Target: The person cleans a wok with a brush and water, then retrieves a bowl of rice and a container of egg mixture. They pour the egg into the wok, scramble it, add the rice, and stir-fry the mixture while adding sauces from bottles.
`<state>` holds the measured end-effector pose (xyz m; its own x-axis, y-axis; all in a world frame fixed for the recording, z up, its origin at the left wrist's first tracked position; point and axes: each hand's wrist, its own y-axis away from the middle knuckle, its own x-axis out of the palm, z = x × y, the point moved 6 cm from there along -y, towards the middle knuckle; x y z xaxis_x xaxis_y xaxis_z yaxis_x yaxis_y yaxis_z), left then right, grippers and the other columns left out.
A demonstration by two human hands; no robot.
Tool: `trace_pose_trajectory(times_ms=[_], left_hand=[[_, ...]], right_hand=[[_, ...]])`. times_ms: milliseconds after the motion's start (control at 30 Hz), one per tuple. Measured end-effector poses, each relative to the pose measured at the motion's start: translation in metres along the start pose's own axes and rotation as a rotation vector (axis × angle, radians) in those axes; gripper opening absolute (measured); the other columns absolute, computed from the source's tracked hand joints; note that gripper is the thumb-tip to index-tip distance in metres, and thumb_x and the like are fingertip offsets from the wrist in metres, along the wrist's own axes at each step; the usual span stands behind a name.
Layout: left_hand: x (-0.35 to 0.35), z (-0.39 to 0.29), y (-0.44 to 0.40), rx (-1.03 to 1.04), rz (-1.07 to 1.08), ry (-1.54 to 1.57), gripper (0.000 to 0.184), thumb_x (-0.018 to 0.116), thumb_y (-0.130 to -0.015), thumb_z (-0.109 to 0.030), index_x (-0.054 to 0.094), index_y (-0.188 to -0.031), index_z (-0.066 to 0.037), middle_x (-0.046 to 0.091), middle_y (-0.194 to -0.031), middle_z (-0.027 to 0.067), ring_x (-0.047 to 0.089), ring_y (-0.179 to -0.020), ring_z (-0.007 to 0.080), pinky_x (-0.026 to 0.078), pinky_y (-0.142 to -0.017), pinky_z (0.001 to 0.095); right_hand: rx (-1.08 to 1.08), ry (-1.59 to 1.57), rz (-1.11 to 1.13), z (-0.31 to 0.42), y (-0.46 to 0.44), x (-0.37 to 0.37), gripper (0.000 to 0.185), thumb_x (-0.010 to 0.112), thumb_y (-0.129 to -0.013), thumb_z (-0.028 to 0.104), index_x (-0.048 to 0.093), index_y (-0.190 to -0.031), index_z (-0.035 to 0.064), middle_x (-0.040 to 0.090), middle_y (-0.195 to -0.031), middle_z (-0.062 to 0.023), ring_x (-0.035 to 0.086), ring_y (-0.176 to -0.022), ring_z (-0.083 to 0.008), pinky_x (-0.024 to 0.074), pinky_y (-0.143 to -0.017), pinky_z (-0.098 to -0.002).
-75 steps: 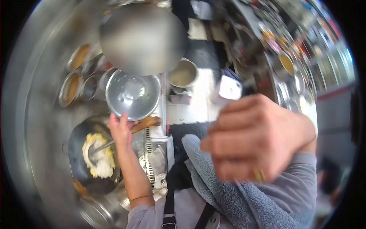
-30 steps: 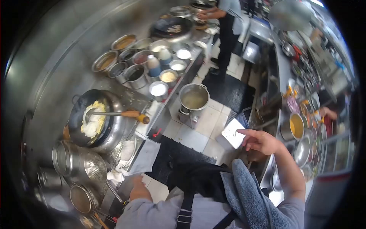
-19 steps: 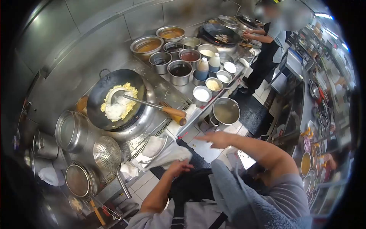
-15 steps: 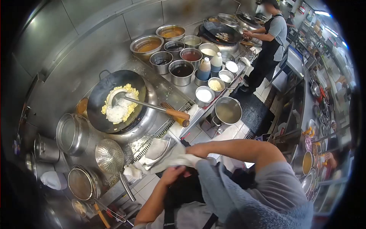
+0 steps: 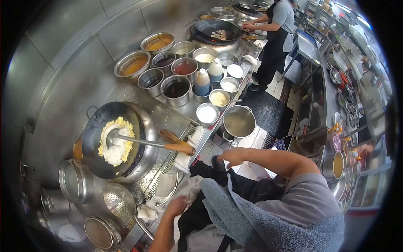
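My left hand (image 5: 177, 206) is closed at the lower edge of a pale cloth (image 5: 191, 188) at the counter's front edge. To the right, my right hand (image 5: 233, 156) grips a small dark object (image 5: 218, 163) over my black apron. A wok (image 5: 95, 145) on the left burner holds white rice and yellow egg (image 5: 116, 153). A ladle (image 5: 147, 142) lies in it, its wooden handle over the rim. A blue-grey towel (image 5: 247, 214) hangs over my shoulder.
Sauce pots (image 5: 176, 90) and two squeeze bottles stand behind. A large pot (image 5: 239, 122) stands low beside the counter. A perforated strainer (image 5: 119, 199) lies front left. A co-worker (image 5: 280, 38) stands at a farther wok (image 5: 218, 33). A right-hand counter holds several bowls.
The metal bowl at my left hand earlier is out of view. Both hands came together at the pale cloth, then my right hand moved away from it and now holds the dark object.
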<state>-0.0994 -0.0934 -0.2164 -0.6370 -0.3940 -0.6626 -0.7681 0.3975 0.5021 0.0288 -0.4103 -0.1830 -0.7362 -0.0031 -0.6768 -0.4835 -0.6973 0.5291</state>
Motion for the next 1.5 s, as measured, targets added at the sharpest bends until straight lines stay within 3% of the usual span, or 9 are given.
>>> trace_pose_trajectory(times_ms=[100, 233, 400, 567, 900, 967, 1000, 1200, 1500], left_hand=[[-0.138, -0.171, -0.067, 0.135, -0.216, 0.259, 0.024, 0.059, -0.09, -0.026, 0.061, -0.098, -0.004, 0.067, -0.084, 0.0161, 0.067, -0.08, 0.0295, 0.051, -0.071, 0.0388], [-0.194, -0.306, -0.217, 0.61, -0.526, 0.601, 0.064, 0.073, -0.08, -0.02, 0.041, -0.133, -0.002, 0.065, -0.109, 0.0179, 0.064, -0.099, 0.0321, 0.05, -0.086, 0.0396], [-0.203, -0.341, -0.456, 0.277, -0.897, 0.413, 0.109, 0.085, -0.067, -0.03, 0.017, -0.144, 0.008, 0.028, -0.143, 0.0341, 0.026, -0.137, 0.0433, 0.023, -0.114, 0.0443], [-0.201, -0.317, -0.549, 0.11, -1.075, 0.371, 0.114, 0.089, -0.059, -0.022, 0.018, -0.146, -0.002, 0.025, -0.145, 0.035, 0.024, -0.138, 0.0446, 0.025, -0.113, 0.0458], [-0.258, -0.335, -0.529, 0.152, -1.2, 0.47, 0.087, 0.084, -0.059, -0.017, 0.04, -0.131, 0.001, 0.05, -0.125, 0.0219, 0.05, -0.117, 0.0367, 0.04, -0.101, 0.0415], [-0.284, -0.333, -0.495, 0.268, -1.369, 0.718, 0.085, 0.084, -0.06, -0.016, 0.037, -0.13, 0.0, 0.049, -0.122, 0.0223, 0.05, -0.115, 0.0355, 0.039, -0.101, 0.0393], [-0.305, -0.33, -0.471, 0.41, -1.349, 0.895, 0.088, 0.083, -0.063, -0.015, 0.031, -0.132, 0.0, 0.048, -0.121, 0.0221, 0.05, -0.115, 0.0343, 0.039, -0.101, 0.0383], [-0.367, -0.254, -0.34, 0.666, -1.118, 1.919, 0.071, 0.078, -0.077, -0.021, 0.031, -0.13, -0.013, 0.051, -0.121, 0.0098, 0.058, -0.104, 0.0263, 0.055, -0.075, 0.0403], [-0.339, -0.088, -0.277, 0.555, -1.478, 2.26, 0.055, 0.066, -0.086, -0.037, 0.048, -0.128, -0.007, 0.056, -0.123, 0.0119, 0.055, -0.114, 0.0298, 0.044, -0.097, 0.0543]], right_hand=[[0.181, -0.158, 0.027, -0.065, 0.054, 0.029, 0.056, 0.073, -0.08, 0.033, 0.049, -0.125, 0.0108, 0.061, -0.11, -0.0225, 0.058, -0.104, -0.0404, 0.0457, -0.088, -0.0478], [0.388, -0.297, 0.005, -0.146, 0.111, 0.06, 0.058, 0.069, -0.084, 0.034, 0.046, -0.131, 0.0094, 0.066, -0.103, -0.0207, 0.061, -0.103, -0.0373, 0.0464, -0.087, -0.046], [0.535, -0.455, -0.264, -0.208, 0.181, 0.026, 0.051, 0.067, -0.083, 0.03, 0.051, -0.126, 0.0072, 0.067, -0.096, -0.0177, 0.063, -0.096, -0.0339, 0.0488, -0.081, -0.0421], [0.772, -0.622, -0.536, -0.256, 0.269, 0.009, 0.046, 0.069, -0.082, 0.026, 0.055, -0.121, 0.0063, 0.069, -0.095, -0.0152, 0.066, -0.089, -0.0319, 0.0503, -0.077, -0.0396], [0.627, -0.759, -0.579, -0.333, 0.27, 0.035, 0.043, 0.069, -0.079, 0.019, 0.056, -0.117, 0.0039, 0.067, -0.086, -0.013, 0.066, -0.072, -0.0217, 0.0509, -0.065, -0.035], [0.532, -1.086, -0.685, -0.37, 0.259, 0.061, 0.042, 0.066, -0.077, 0.016, 0.056, -0.117, 0.0033, 0.067, -0.087, -0.0139, 0.065, -0.071, -0.0221, 0.0508, -0.065, -0.035], [0.434, -0.747, -0.67, -0.364, 0.249, 0.03, 0.043, 0.063, -0.076, 0.014, 0.055, -0.117, 0.0033, 0.067, -0.089, -0.0148, 0.064, -0.073, -0.022, 0.0505, -0.066, -0.0345], [0.431, -0.754, -0.61, -0.414, 0.222, 0.007, 0.039, 0.065, -0.078, 0.013, 0.056, -0.115, 0.0026, 0.067, -0.094, -0.0147, 0.067, -0.083, -0.0248, 0.0516, -0.071, -0.0358], [0.358, -0.746, -0.608, -0.419, 0.185, -0.031, 0.046, 0.071, -0.078, 0.025, 0.056, -0.115, 0.002, 0.067, -0.104, -0.0154, 0.067, -0.086, -0.0287, 0.0516, -0.073, -0.0363]])
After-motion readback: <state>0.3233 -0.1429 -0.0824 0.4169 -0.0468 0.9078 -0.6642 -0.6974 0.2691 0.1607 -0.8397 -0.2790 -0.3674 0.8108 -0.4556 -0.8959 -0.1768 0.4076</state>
